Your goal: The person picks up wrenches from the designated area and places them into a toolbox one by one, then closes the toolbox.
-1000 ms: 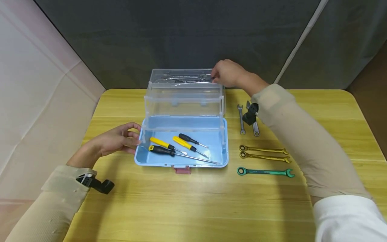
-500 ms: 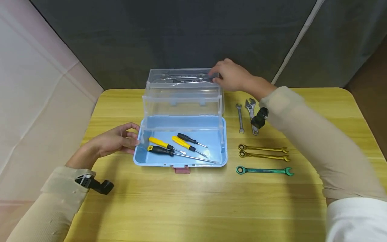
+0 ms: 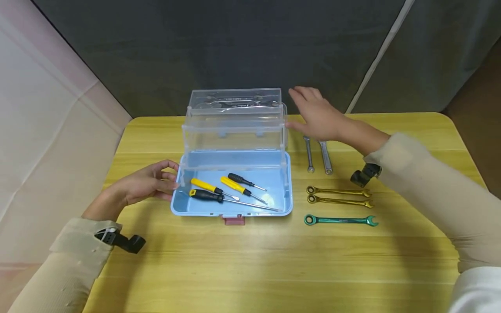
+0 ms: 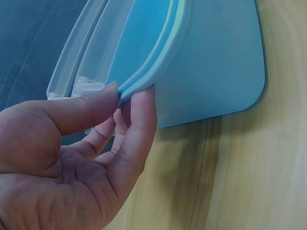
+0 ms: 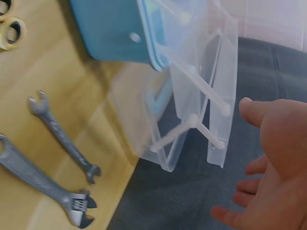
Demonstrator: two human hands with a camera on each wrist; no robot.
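Observation:
A blue toolbox (image 3: pixel 203 213) stands opened on the table, its clear stepped trays (image 3: pixel 235 111) raised at the back. My left hand (image 3: pixel 142 182) pinches the box's left rim between thumb and index finger, as the left wrist view shows up close. Several screwdrivers with yellow or black handles lie in the blue base, among them a long black-handled screwdriver (image 3: pixel 207 195). Silver wrenches (image 3: pixel 242 104) rest in the top tray. Off the right end of the trays, my right hand (image 3: pixel 318 115) holds nothing, fingers spread, thumb tip close to the clear plastic.
Right of the box lie a small silver wrench (image 3: pixel 309 156), an adjustable wrench (image 5: pixel 43 184), two gold ratchet wrenches (image 3: pixel 339 200) and a green ratchet wrench (image 3: pixel 340 220). A dark curtain (image 3: pixel 235 48) hangs behind the table (image 3: pixel 250 265).
My right hand has let go of the silver wrench in the top tray and drawn back to the right, its fingers spreading. The left hand keeps its hold on the rim.

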